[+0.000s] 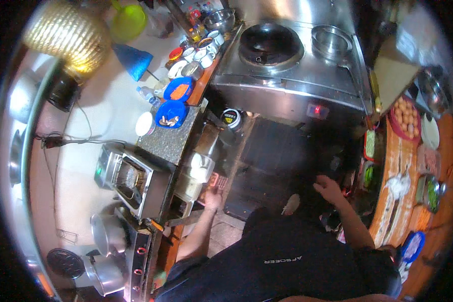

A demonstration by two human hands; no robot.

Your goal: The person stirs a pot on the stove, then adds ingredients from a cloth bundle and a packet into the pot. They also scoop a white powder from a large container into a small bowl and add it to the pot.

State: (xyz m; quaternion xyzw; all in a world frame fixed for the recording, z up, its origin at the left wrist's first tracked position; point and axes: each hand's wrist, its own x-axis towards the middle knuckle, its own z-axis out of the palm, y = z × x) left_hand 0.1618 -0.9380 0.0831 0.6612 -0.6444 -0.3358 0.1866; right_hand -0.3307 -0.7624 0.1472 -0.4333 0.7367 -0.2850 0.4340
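My left hand (213,200) reaches low at the left counter and touches or hovers over a red, grid-patterned plastic basket (217,180). Its fingers are too small and dim to tell whether they grip it. White plastic tubs (189,189) stand beside that hand, with pale white items (200,168) in the one farther off. Over the dark floor, my right hand (328,189) hangs free, fingers loosely stretched and holding nothing.
Ahead stands a steel stove (292,95) with a black wok (269,44). Blue baskets (170,111) of food and a deep fryer (131,183) line the left counter. Along the right counter are a red basket of eggs (405,118) and a bowl of greens (431,194).
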